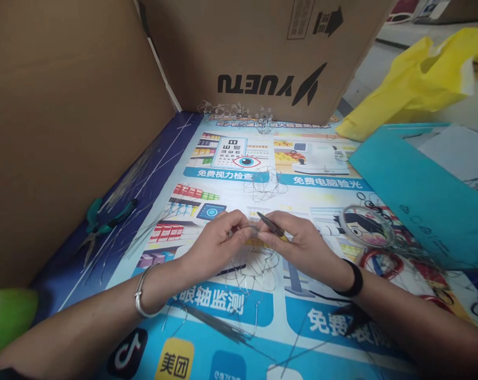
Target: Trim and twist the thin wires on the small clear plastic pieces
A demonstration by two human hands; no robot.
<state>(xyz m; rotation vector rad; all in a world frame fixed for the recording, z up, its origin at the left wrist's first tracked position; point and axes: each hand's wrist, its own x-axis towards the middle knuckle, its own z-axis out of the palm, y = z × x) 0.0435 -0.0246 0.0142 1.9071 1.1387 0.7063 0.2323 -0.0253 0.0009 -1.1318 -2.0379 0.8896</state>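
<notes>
My left hand [225, 240] is closed, thumb and forefinger pinched on a thin metal wire [253, 230]. Close beside it, my right hand [294, 237] grips a small tool [271, 224] with a dark pointed tip and a yellow handle; its exact kind is unclear. Both hands' fingertips nearly touch around the wire. Beneath them on the printed poster lies a looped wire shape [258, 269], partly covered by the hands. Another bent wire shape [265, 183] lies just beyond. A bundle of straight wires [217, 323] rests nearer to me.
Green-handled pliers [98, 224] lie at left among loose wires. Cardboard walls [247, 53] stand left and behind, with wire pieces [265, 121] along the base. On the right are a teal box [405, 195], a clear tape roll [363, 226], red-handled scissors [381, 264] and a yellow bag [421, 79].
</notes>
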